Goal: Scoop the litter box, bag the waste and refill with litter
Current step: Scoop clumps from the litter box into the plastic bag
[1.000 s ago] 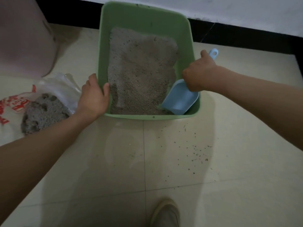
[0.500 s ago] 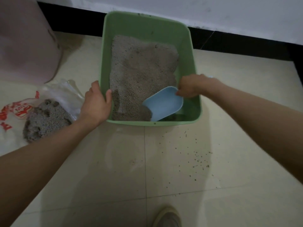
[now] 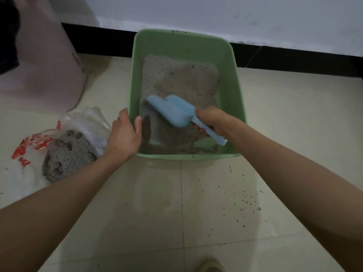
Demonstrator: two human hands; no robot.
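I am looking down at the green litter box (image 3: 233, 91) sitting on the tiled floor (image 3: 157, 203) against the wall, litter (image 3: 176, 79) piled inside. The plastic bag (image 3: 84, 122) of clumped waste (image 3: 68, 154) is lying left. My left hand (image 3: 123, 136) is gripping the box's near-left rim; my right hand (image 3: 214, 119) is curling round the blue scoop (image 3: 172, 109), seemingly bowl-down over the litter.
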